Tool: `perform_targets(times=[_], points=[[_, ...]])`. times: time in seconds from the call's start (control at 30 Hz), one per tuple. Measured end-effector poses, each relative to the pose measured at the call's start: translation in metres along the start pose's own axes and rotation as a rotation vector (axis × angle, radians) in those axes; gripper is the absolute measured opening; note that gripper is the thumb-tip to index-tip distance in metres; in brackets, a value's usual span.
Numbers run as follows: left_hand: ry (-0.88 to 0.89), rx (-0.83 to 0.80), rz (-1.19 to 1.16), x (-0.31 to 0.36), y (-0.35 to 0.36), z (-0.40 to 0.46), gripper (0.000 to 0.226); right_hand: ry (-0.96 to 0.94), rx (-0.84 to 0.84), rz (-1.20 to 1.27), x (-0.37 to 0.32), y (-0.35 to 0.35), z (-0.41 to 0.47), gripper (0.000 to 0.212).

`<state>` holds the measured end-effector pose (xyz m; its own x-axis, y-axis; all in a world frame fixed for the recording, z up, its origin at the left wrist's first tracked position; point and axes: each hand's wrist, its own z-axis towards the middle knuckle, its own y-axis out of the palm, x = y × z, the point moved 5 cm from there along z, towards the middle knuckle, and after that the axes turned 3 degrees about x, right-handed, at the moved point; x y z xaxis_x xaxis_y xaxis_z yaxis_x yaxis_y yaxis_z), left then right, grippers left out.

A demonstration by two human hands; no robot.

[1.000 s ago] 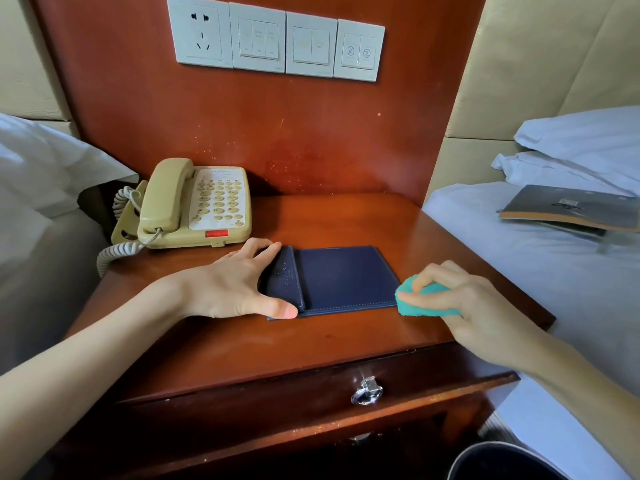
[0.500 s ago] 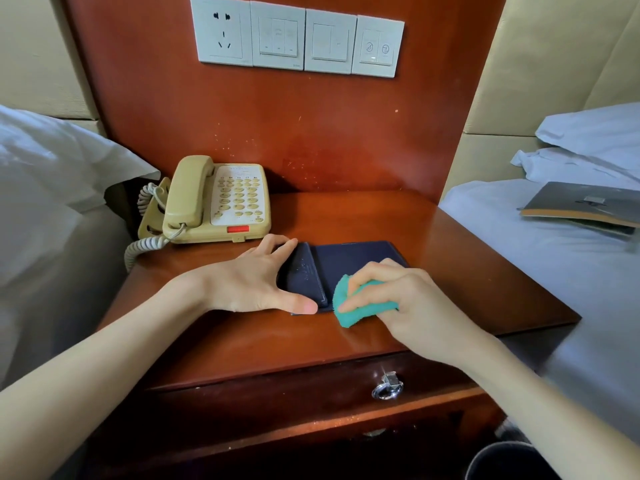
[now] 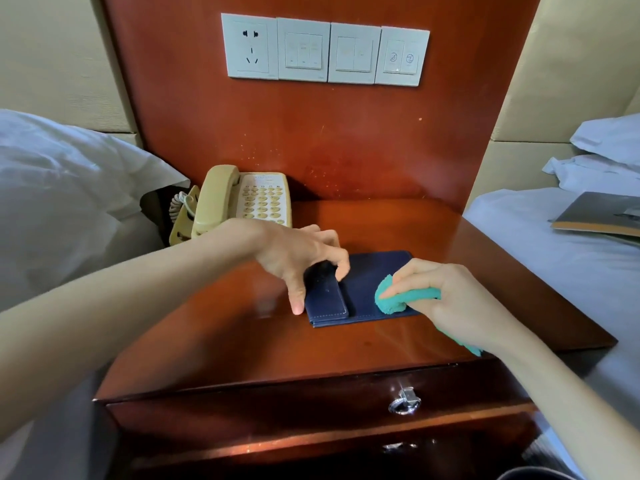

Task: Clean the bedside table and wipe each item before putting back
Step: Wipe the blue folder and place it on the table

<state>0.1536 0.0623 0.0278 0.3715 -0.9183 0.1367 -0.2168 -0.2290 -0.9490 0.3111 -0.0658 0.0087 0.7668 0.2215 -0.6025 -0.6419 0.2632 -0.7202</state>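
A navy leather folder lies flat in the middle of the wooden bedside table. My left hand arches over the folder's left flap, with the thumb at the flap's left edge and the curled fingers at its right edge. In my right hand is a bunched teal cloth, pressed onto the right part of the folder. A beige corded phone sits at the back left of the table.
White pillows and bedding flank the table on the left, a second bed with a grey book on the right. A socket and switch panel is on the wooden back wall. The drawer below has a metal ring pull.
My left hand has risen from lying flat beside the folder to arching over its left flap. My right hand swept the cloth left across the folder, then a little back to the right.
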Motion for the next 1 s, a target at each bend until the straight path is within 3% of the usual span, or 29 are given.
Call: perform_targets(times=[0.07,0.17,0.4,0.6,0.7,0.8,0.87,1.0], points=[[-0.007,-0.003,0.161,0.003,-0.006,0.004,0.069,-0.004,-0.005,-0.007,-0.001,-0.001,0.001,0.034],[0.006,0.149,0.267,0.000,-0.011,-0.003,0.064,0.000,0.005,-0.011,-0.002,-0.001,0.001,0.033],[-0.016,0.505,-0.521,-0.028,0.021,-0.058,0.048,0.032,-0.024,-0.046,0.000,-0.002,0.003,0.032],[-0.198,0.665,-0.739,-0.022,0.038,-0.079,0.043,0.050,-0.016,-0.055,0.002,0.000,0.002,0.030],[-0.229,0.746,-0.788,-0.017,0.040,-0.079,0.019,0.064,-0.027,-0.076,0.001,0.000,0.004,0.030],[-0.350,0.776,-0.949,-0.021,0.048,-0.077,0.042,0.079,-0.075,-0.072,-0.005,-0.002,0.013,0.032],[-0.397,0.739,-1.046,-0.024,0.054,-0.078,0.045,0.068,-0.090,-0.077,-0.010,0.005,0.026,0.030],[-0.420,0.690,-1.274,-0.022,0.059,-0.081,0.051,0.009,0.041,-0.115,-0.023,0.033,0.065,0.025]])
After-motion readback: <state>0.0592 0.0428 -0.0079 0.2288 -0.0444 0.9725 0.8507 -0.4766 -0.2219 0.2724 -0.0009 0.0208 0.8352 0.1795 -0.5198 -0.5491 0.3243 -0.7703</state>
